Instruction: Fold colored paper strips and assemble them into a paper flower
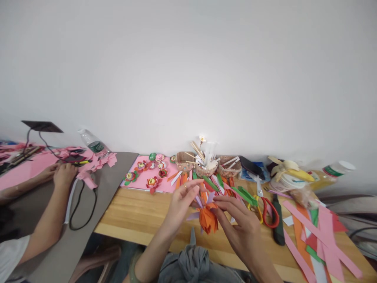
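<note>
An orange paper flower [208, 221] with pointed petals hangs between my two hands, its petals towards me. Pale purple paper strips [211, 197] stick out around its far end. My left hand [183, 199], with a ring on one finger, is closed at the flower's far left side, thumb and fingers by the strips; the exact grip is partly hidden. From the right, the bent fingers of my right hand [240, 221] press on the flower's edge. Just beyond lie orange strips [184, 179] and folded green paper pieces [246, 195].
Several finished paper flowers [153, 182] rest on a pink sheet [140, 160]. Woven baskets [185, 161] hold sticks. Red-and-yellow scissors [270, 212], a dark-handled tool [277, 220] and pink strips [326, 236] lie right. A co-worker's hands [63, 173] are at the left table.
</note>
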Action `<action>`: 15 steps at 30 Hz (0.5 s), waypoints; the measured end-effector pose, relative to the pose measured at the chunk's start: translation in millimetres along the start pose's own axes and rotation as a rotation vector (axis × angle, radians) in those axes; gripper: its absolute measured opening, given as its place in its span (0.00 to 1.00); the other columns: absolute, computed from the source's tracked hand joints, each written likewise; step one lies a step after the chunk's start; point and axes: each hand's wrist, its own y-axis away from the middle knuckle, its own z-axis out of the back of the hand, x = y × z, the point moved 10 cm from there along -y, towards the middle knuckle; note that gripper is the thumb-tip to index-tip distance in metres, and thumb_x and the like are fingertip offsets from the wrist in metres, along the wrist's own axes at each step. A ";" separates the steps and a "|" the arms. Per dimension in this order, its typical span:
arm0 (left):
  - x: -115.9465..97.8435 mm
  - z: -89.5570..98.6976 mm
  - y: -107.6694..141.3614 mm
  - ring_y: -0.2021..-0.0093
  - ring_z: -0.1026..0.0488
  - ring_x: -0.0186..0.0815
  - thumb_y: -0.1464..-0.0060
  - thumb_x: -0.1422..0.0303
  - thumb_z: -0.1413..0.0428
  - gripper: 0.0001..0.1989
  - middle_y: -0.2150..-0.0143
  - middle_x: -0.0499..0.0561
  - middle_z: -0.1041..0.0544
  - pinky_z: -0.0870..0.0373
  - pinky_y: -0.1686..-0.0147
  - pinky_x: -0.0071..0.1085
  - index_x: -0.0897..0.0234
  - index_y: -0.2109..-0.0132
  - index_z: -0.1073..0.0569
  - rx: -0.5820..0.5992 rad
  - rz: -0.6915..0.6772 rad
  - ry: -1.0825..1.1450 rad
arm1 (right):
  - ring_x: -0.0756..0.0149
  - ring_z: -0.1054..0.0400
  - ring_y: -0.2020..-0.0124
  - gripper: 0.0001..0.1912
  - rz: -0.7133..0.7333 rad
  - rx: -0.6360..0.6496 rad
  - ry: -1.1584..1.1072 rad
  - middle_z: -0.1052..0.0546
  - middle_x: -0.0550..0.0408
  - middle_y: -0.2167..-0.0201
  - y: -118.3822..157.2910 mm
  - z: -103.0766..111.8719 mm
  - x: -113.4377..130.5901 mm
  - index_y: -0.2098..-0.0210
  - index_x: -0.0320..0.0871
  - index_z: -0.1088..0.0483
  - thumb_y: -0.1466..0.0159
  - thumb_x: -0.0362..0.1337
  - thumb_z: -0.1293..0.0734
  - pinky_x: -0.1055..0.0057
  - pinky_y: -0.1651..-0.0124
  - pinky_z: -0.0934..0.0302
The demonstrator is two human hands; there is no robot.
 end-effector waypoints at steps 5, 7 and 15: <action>1.9 -9.5 4.5 0.63 0.27 0.37 0.59 0.64 0.38 0.14 0.64 0.53 0.20 0.32 0.61 0.30 0.65 0.63 0.21 0.032 0.060 0.010 | 0.61 0.26 0.64 0.08 0.033 -0.053 0.023 0.22 0.49 0.66 1.8 2.1 -1.2 0.68 0.45 0.27 0.41 0.28 0.36 0.65 0.63 0.31; 3.8 -13.3 9.0 0.61 0.27 0.38 0.57 0.62 0.40 0.16 0.63 0.53 0.21 0.32 0.60 0.31 0.65 0.61 0.22 0.042 0.060 0.032 | 0.60 0.27 0.61 0.09 0.045 -0.074 0.039 0.23 0.48 0.63 3.0 2.6 -2.2 0.67 0.46 0.27 0.41 0.27 0.36 0.62 0.61 0.31; 18.9 -5.2 11.3 0.77 0.33 0.27 0.59 0.60 0.38 0.13 0.74 0.47 0.27 0.38 0.78 0.22 0.67 0.70 0.25 -0.144 0.106 0.160 | 0.59 0.30 0.57 0.11 0.076 -0.079 0.088 0.28 0.47 0.56 3.6 1.3 1.6 0.60 0.46 0.29 0.41 0.28 0.35 0.62 0.59 0.32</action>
